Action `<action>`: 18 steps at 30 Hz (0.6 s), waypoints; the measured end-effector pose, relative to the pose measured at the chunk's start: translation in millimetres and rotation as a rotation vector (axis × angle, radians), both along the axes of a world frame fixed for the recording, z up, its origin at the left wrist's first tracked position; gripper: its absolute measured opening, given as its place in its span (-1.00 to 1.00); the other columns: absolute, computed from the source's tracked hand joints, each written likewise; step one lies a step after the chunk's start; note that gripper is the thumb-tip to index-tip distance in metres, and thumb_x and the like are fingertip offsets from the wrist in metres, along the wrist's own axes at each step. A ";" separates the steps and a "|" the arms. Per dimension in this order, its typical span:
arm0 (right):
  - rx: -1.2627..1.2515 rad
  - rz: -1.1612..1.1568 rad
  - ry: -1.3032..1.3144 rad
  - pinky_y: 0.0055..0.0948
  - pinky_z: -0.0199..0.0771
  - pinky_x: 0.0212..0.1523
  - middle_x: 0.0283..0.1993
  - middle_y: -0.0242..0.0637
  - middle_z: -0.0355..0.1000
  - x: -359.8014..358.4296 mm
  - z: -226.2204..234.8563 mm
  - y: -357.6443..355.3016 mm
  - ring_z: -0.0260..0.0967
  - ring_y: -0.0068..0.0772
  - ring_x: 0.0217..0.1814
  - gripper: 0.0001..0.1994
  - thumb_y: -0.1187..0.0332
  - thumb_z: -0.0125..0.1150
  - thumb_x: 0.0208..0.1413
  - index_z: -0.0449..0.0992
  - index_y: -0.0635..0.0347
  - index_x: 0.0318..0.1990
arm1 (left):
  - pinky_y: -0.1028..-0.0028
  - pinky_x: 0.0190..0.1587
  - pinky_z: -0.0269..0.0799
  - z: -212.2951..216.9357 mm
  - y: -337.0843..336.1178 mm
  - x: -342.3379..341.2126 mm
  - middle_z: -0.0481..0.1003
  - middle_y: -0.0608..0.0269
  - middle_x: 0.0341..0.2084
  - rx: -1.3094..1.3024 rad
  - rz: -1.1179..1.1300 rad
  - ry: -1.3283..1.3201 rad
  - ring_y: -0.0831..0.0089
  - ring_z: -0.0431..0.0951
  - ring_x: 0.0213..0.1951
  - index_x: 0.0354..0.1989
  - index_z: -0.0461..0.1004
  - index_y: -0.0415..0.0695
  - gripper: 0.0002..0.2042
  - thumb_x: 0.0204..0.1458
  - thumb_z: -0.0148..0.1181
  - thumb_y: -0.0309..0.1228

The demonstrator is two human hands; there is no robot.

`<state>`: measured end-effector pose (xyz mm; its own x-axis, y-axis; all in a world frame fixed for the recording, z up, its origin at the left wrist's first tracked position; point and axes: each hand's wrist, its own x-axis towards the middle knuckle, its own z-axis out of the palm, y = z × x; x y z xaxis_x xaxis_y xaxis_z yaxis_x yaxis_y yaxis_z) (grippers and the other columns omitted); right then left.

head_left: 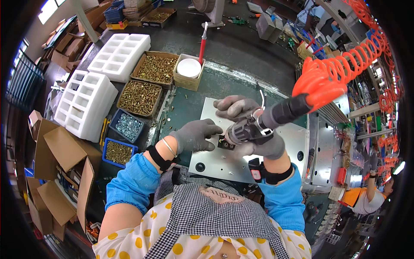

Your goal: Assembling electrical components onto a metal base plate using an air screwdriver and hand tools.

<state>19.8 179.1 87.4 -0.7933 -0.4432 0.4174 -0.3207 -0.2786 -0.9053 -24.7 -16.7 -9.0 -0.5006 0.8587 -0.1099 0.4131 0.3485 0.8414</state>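
Busy shop floor around this one, with a dark green workbench [189,103] and an orange coiled hose [321,82] hanging over it from the upper right. Flat on the bench, right in front of the person, is a pale metal plate [224,166] with a little black block [226,144] sitting on it. Right hand [271,146], in a grey glove, is wrapped around a black power driver [248,129], whose front end is right at the block, with the hose hooked up to its back end. Left hand [194,136], same kind of glove, is just beside the block, fingers half curled and the thumb apart from them; can't tell if the fingertips are pinching something tiny. Off to the left you've got two cartons of brass-coloured screws [157,68], a blue bin of silvery hardware [126,125], another blue bin of small brass-coloured bits [118,153], two white foam trays [85,105] and an open cardboard box [64,159].
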 end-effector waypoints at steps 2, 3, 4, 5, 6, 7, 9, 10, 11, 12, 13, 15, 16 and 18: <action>-0.046 0.036 -0.001 -0.28 0.33 0.14 0.06 -0.14 0.32 -0.5 5.7 -7.2 0.28 -0.26 0.19 -0.37 0.47 0.56 -0.29 0.32 0.14 -0.01 | 0.33 -0.03 0.44 2.1 -2.1 -0.8 0.44 0.12 -0.14 -0.054 0.002 -0.092 0.18 0.51 -0.12 0.08 0.44 -0.10 -0.47 -0.17 0.28 -0.30; -0.052 0.014 -0.079 -0.23 0.36 0.14 -0.02 -0.18 0.36 1.7 7.2 -9.9 0.30 -0.22 0.18 -0.46 0.57 0.43 -0.24 0.32 0.13 -0.04 | 0.33 -0.03 0.44 5.6 -1.5 -1.5 0.44 0.12 -0.14 -0.053 -0.006 -0.092 0.18 0.51 -0.12 0.08 0.44 -0.10 -0.47 -0.17 0.28 -0.30; -0.059 -0.007 -0.157 -0.18 0.38 0.15 -0.10 -0.22 0.40 4.0 8.6 -13.0 0.33 -0.17 0.16 -0.53 0.68 0.30 -0.18 0.32 0.12 -0.07 | 0.33 -0.04 0.44 10.4 -1.4 -1.6 0.44 0.13 -0.15 -0.108 0.004 -0.057 0.19 0.51 -0.13 0.05 0.45 -0.09 -0.49 -0.17 0.28 -0.30; -0.034 -0.095 -0.215 -0.22 0.45 0.03 -0.21 -0.27 0.42 6.5 10.5 -16.5 0.43 -0.24 -0.01 -0.57 0.71 0.21 -0.17 0.31 0.12 -0.12 | 0.33 -0.05 0.45 13.9 -1.1 -2.1 0.44 0.14 -0.16 -0.164 0.015 -0.022 0.19 0.51 -0.13 0.02 0.46 -0.09 -0.52 -0.17 0.28 -0.31; -0.034 -0.100 -0.215 -0.22 0.45 0.03 -0.21 -0.27 0.42 7.2 9.6 -15.5 0.43 -0.24 -0.01 -0.57 0.71 0.21 -0.17 0.31 0.12 -0.12 | 0.33 -0.05 0.45 17.3 -0.2 -2.8 0.44 0.14 -0.16 -0.163 0.010 -0.022 0.19 0.51 -0.13 0.02 0.46 -0.09 -0.52 -0.17 0.28 -0.31; 0.023 -0.130 -0.224 -0.24 0.46 -0.03 -0.25 -0.28 0.42 7.3 7.4 -13.3 0.44 -0.27 -0.08 -0.57 0.72 0.19 -0.19 0.31 0.12 -0.12 | 0.32 -0.06 0.44 20.0 1.1 -3.4 0.44 0.15 -0.18 -0.161 0.014 -0.099 0.19 0.51 -0.15 -0.02 0.47 -0.09 -0.56 -0.16 0.28 -0.31; 0.024 -0.192 -0.238 -0.28 0.49 -0.16 -0.34 -0.28 0.41 8.4 5.4 -17.5 0.46 -0.32 -0.20 -0.57 0.72 0.15 -0.22 0.31 0.13 -0.14 | 0.32 -0.07 0.44 18.7 0.6 -5.0 0.44 0.15 -0.21 -0.159 0.018 -0.177 0.19 0.51 -0.17 -0.06 0.48 -0.09 -0.60 -0.16 0.28 -0.31; 0.024 -0.192 -0.240 -0.28 0.49 -0.16 -0.34 -0.28 0.41 9.5 6.2 -19.2 0.46 -0.32 -0.20 -0.57 0.72 0.15 -0.22 0.31 0.13 -0.14 | 0.32 -0.09 0.44 14.4 -0.2 -5.4 0.43 0.16 -0.22 -0.120 0.020 -0.186 0.19 0.51 -0.18 -0.09 0.48 -0.09 -0.62 -0.15 0.28 -0.31; 0.045 -0.196 -0.251 -0.29 0.49 -0.17 -0.34 -0.28 0.41 10.5 7.5 -21.0 0.46 -0.32 -0.20 -0.57 0.72 0.15 -0.22 0.31 0.13 -0.14 | 0.33 -0.10 0.44 11.7 -1.2 -6.0 0.43 0.17 -0.24 -0.080 0.023 -0.195 0.20 0.50 -0.19 -0.12 0.48 -0.09 -0.65 -0.13 0.27 -0.31; 0.066 -0.199 -0.263 -0.29 0.49 -0.18 -0.33 -0.28 0.41 10.4 7.7 -22.2 0.46 -0.32 -0.19 -0.58 0.72 0.15 -0.22 0.31 0.14 -0.15 | 0.33 -0.10 0.44 10.8 -2.0 -6.9 0.43 0.17 -0.24 -0.080 0.023 -0.198 0.20 0.50 -0.19 -0.12 0.48 -0.09 -0.65 -0.13 0.27 -0.31; 0.070 -0.209 -0.219 -0.31 0.50 -0.19 -0.33 -0.27 0.41 9.4 4.2 -21.5 0.46 -0.33 -0.20 -0.58 0.72 0.15 -0.22 0.31 0.14 -0.15 | 0.33 -0.11 0.44 10.1 -2.3 -7.7 0.44 0.17 -0.24 -0.073 0.018 -0.205 0.21 0.50 -0.20 -0.12 0.48 -0.09 -0.65 -0.13 0.27 -0.31; 0.055 -0.246 -0.219 -0.31 0.50 -0.19 -0.33 -0.27 0.41 11.9 4.3 -24.3 0.46 -0.34 -0.22 -0.58 0.73 0.14 -0.22 0.31 0.14 -0.15 | 0.34 -0.11 0.44 10.2 -2.3 -9.1 0.44 0.18 -0.25 -0.067 0.011 -0.214 0.21 0.50 -0.20 -0.13 0.48 -0.09 -0.66 -0.13 0.27 -0.31; 0.041 -0.284 -0.216 -0.32 0.51 -0.18 -0.32 -0.27 0.41 12.8 4.2 -25.6 0.46 -0.34 -0.23 -0.58 0.73 0.14 -0.22 0.32 0.14 -0.14 | 0.35 -0.11 0.44 11.9 -1.8 -9.5 0.44 0.18 -0.24 -0.070 0.006 -0.195 0.22 0.51 -0.20 -0.09 0.48 -0.09 -0.64 -0.12 0.27 -0.31; 0.009 -0.294 -0.173 -0.38 0.52 -0.27 -0.32 -0.27 0.41 13.5 0.7 -26.6 0.46 -0.36 -0.25 -0.60 0.73 0.13 -0.20 0.31 0.15 -0.15 | 0.35 -0.11 0.45 8.4 -3.1 -10.7 0.44 0.18 -0.23 -0.073 -0.003 -0.177 0.23 0.51 -0.20 -0.06 0.48 -0.09 -0.62 -0.12 0.27 -0.31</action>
<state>33.2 152.5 88.1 -0.9463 -0.1880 0.2629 -0.2278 -0.1889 -0.9552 -35.5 -19.7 -0.6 -0.4651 0.8468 -0.2581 0.2616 0.4100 0.8737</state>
